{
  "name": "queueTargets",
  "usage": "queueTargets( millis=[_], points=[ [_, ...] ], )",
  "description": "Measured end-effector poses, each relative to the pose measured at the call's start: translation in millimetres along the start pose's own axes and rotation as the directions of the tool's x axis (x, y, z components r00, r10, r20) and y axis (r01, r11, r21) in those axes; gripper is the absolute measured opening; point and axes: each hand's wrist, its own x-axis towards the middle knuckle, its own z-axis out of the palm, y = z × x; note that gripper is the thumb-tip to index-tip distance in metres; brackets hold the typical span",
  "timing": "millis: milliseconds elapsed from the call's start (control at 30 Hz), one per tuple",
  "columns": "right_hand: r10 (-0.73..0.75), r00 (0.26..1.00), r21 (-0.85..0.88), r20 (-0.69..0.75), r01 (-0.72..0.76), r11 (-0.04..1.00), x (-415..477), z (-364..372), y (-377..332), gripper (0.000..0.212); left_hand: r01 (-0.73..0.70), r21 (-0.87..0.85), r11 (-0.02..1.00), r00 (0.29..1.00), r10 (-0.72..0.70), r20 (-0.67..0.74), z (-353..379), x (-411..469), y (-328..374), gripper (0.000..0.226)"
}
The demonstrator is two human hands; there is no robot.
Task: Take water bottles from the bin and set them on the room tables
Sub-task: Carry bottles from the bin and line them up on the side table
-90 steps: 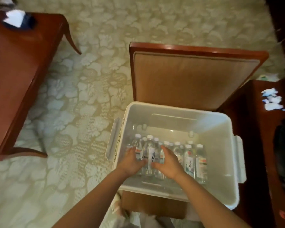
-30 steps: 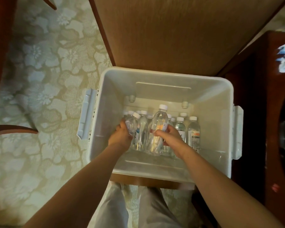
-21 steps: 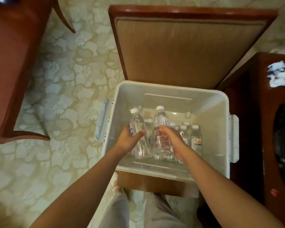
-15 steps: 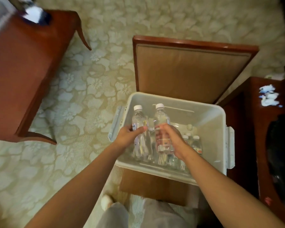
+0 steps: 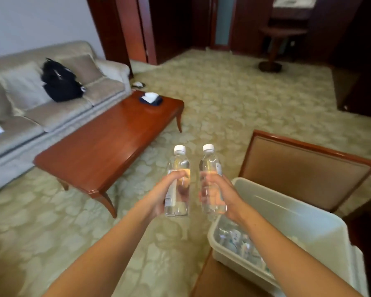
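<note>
Hands fill the middle of the head view, each closed around 1 clear water bottle. The left hand [image 5: 159, 195] grips the left bottle [image 5: 178, 181] around its lower half, fingers wrapped over the label, and the right hand [image 5: 221, 195] grips the right bottle [image 5: 211, 179] the same way. Both bottles stand upright with white caps on top, just beside each other but apart, held in the air above the patterned carpet [image 5: 234, 99]. The bin [image 5: 308, 224], pale and translucent, sits low at the right on a wooden chair [image 5: 304, 168], whose padded back rises behind it. More bottles [image 5: 236, 241] lie blurred in the bin's bottom; their number cannot be told. To the left and well apart from the hands stands a long red-brown desk [image 5: 107, 146], and a dark tissue box [image 5: 151, 98] with white tissue rests near its far end. A beige sofa [image 5: 51, 108] runs along the far side of the desk, with a black bag [image 5: 59, 82] on its cushions. A small round desk [image 5: 283, 33] on a single pedestal stands far back at the right, in shadow.
</note>
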Motion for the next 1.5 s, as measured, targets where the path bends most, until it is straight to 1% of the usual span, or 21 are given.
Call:
queueTargets(
  millis=[133,200,233,300,333,367,433,467,533,600,667,733,767,833,933,1033,1133,1267,1367,1433,1500],
  points=[
    [-0.054,0.991,-0.024,0.126,0.057,0.998,-6,92,2,0.052,-0.168,0.003,0.986,0.980,0.167,-0.108,-55,-76,38,0.035],
    [-0.066,0.981,-0.026,0.185,0.072,0.997,-7,131,5,0.052,-0.177,0.022,0.984,0.970,0.178,-0.165,-77,-105,51,0.046],
    [-0.062,0.973,-0.025,0.221,0.069,0.997,-9,156,8,0.054,-0.190,0.021,0.982,0.964,0.190,-0.184,-91,-124,58,0.054],
    [-0.035,0.957,-0.035,0.287,0.046,0.998,-11,205,16,0.063,-0.260,-0.004,0.965,0.945,0.254,-0.206,-118,-157,70,0.068],
    [-0.015,0.947,-0.036,0.321,0.029,0.999,-14,229,20,0.065,-0.295,-0.015,0.955,0.931,0.284,-0.231,-133,-173,76,0.067],
    [0.014,0.934,-0.046,0.358,0.002,0.999,-16,253,24,0.060,-0.324,-0.022,0.946,0.915,0.307,-0.261,-148,-189,82,0.061],
    [0.069,0.899,-0.057,0.433,-0.049,0.997,-24,295,30,0.036,-0.366,-0.037,0.930,0.886,0.336,-0.321,-172,-223,91,0.052],
    [0.089,0.879,-0.031,0.468,-0.084,0.996,-25,315,34,0.029,-0.386,-0.043,0.922,0.867,0.346,-0.359,-184,-240,96,0.049],
    [0.127,0.845,0.002,0.520,-0.150,0.989,-26,352,40,0.029,-0.436,-0.046,0.899,0.820,0.376,-0.431,-207,-269,105,0.046],
    [0.153,0.822,0.003,0.549,-0.185,0.983,-25,391,48,0.033,-0.507,-0.073,0.859,0.780,0.422,-0.462,-230,-299,117,0.043],
    [0.164,0.772,0.016,0.615,-0.220,0.975,-18,427,57,0.030,-0.565,-0.105,0.818,0.747,0.455,-0.484,-253,-324,125,0.042],
    [0.181,0.729,-0.021,0.660,-0.223,0.975,-8,461,63,0.024,-0.607,-0.143,0.782,0.727,0.474,-0.497,-278,-344,132,0.040],
    [0.195,0.704,-0.045,0.683,-0.225,0.973,-3,477,67,0.024,-0.623,-0.181,0.761,0.729,0.482,-0.486,-289,-353,135,0.035],
    [0.212,0.684,-0.088,0.698,-0.212,0.973,11,507,76,0.027,-0.651,-0.213,0.729,0.720,0.502,-0.480,-310,-365,141,0.029],
    [0.232,0.668,-0.174,0.707,-0.154,0.973,39,549,87,0.030,-0.695,-0.143,0.705,0.632,0.502,-0.590,-344,-371,155,0.028],
    [0.251,0.646,-0.241,0.721,-0.106,0.965,74,592,93,0.038,-0.716,-0.112,0.689,0.582,0.501,-0.640,-373,-369,177,0.029],
    [0.277,0.594,-0.284,0.755,-0.084,0.955,113,640,95,0.042,-0.750,-0.043,0.660,0.471,0.488,-0.734,-411,-363,206,0.043],
    [0.288,0.552,-0.337,0.782,-0.013,0.941,166,709,94,0.047,-0.736,0.143,0.662,0.308,0.516,-0.799,-455,-355,255,0.048],
    [0.333,0.479,-0.367,0.812,-0.024,0.930,195,755,95,0.052,-0.711,0.213,0.670,0.218,0.497,-0.840,-485,-350,289,0.049],
    [0.369,0.422,-0.389,0.828,-0.041,0.920,209,783,98,0.050,-0.699,0.239,0.674,0.174,0.485,-0.857,-503,-350,306,0.043],
    [0.389,0.388,-0.404,0.835,-0.046,0.914,224,813,105,0.052,-0.681,0.273,0.680,0.124,0.474,-0.872,-524,-354,322,0.036]
  ],
)
